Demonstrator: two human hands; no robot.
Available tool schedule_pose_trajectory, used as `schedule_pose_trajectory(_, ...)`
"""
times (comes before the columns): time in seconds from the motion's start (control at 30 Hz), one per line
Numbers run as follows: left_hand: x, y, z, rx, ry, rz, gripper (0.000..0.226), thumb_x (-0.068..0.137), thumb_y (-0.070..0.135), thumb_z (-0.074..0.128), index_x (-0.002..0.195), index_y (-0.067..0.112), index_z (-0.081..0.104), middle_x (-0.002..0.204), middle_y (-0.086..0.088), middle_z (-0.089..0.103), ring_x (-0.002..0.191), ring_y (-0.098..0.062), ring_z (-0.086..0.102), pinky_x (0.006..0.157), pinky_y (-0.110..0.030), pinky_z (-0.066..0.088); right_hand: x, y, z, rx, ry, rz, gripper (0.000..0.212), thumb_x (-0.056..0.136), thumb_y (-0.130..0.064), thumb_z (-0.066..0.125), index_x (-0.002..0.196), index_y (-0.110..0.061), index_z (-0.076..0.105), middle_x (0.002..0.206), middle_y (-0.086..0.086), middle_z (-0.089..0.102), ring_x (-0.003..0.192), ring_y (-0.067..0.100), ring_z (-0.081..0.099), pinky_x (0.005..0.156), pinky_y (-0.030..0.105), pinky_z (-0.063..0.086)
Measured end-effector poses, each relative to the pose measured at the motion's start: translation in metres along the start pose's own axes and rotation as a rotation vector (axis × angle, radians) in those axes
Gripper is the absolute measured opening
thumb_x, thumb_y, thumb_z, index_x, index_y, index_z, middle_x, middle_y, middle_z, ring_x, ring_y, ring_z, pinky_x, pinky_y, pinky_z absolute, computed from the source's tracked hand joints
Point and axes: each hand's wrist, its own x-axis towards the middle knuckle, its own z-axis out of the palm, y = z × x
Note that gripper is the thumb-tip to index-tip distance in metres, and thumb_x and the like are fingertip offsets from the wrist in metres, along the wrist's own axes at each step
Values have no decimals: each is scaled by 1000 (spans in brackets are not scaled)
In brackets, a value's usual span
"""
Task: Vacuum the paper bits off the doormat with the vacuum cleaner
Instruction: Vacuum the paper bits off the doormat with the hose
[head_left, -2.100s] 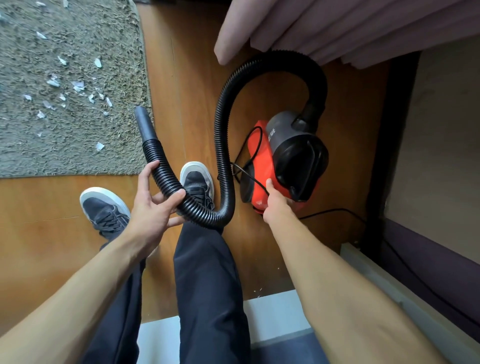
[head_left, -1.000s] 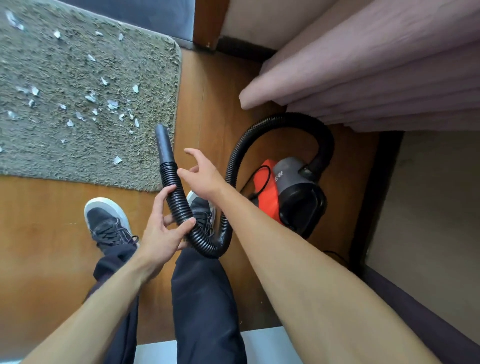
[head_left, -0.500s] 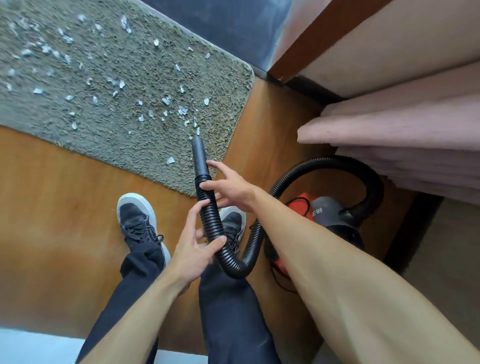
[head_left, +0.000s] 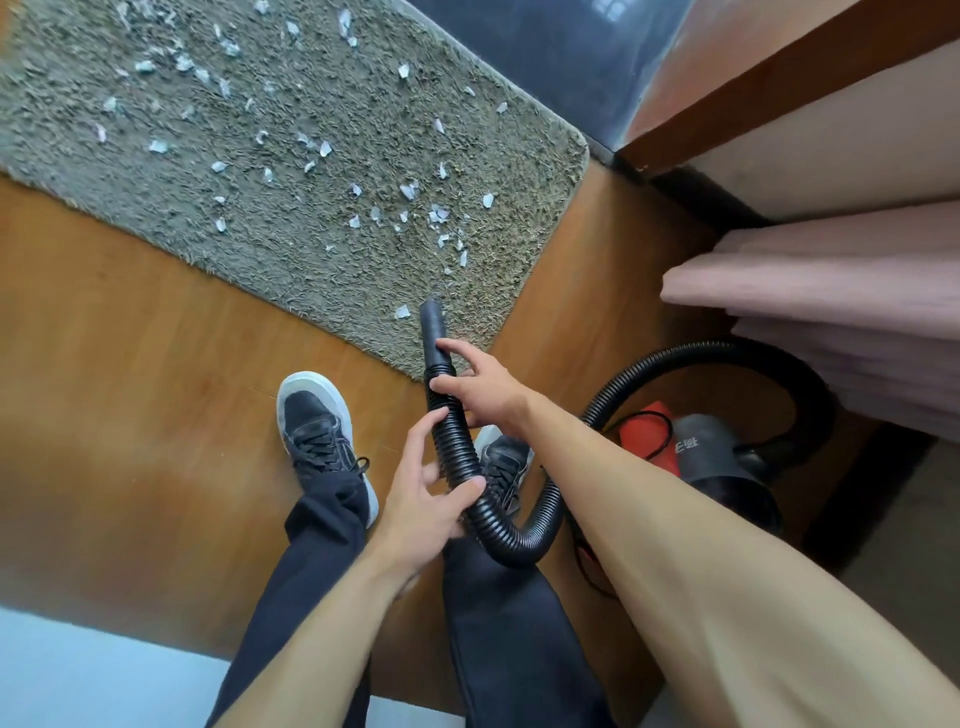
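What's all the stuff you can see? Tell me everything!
doormat: one, grey-green, on the floor, upper left
paper bits: many, white, scattered over the doormat
hose: one, black, from the vacuum cleaner to both hands, tip over the doormat's edge
vacuum cleaner: one, red and dark grey, on the floor at right
floor: one, brown wood
fabric folds: several, pink, far right
shoes: two, dark with white soles, on the floor
left hand, right hand: two, both gripping the hose
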Motion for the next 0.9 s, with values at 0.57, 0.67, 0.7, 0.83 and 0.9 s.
schedule_pose_trajectory(0.57,12,13,-50,-126,-33,-119,74,93,-3,63,138,52,41,112,-10,73,89,-21,71,79,-48,61,26,-11,46,-36,104,34,52,91,-10,63,138,-29,52,95,2,61,71,15,64,46,22,50)
schedule_pose_trajectory(0.67,18,16,-55,-148,-37,-120,74,93,-4,62,137,52,41,114,-12,72,87,-17,71,67,-36,60,35,-16,52,-41,114,34,52,90,-11,63,137,-30,53,98,4,63,75,19,64,59,30,57)
schedule_pose_trajectory(0.7,19,17,-56,-152,-38,-122,74,93,-4,62,137,52,40,114,-13,71,86,-17,71,66,-35,59,37,-18,54,-44,117,37,52,90,-11,62,137,-29,53,98,5,63,77,20,65,64,34,59)
schedule_pose_trajectory(0.83,18,24,-61,-146,-59,-138,74,94,-3,61,137,52,40,115,-14,71,88,-19,70,72,-43,62,35,-25,58,-46,137,47,52,91,-10,61,139,-28,52,101,7,64,78,21,64,66,34,58)
schedule_pose_trajectory(0.9,17,28,-62,-135,-73,-124,74,94,-4,61,138,52,39,114,-13,71,89,-18,70,73,-43,62,33,-29,58,-51,147,36,53,91,-10,61,140,-28,51,104,8,64,76,18,64,59,29,55)
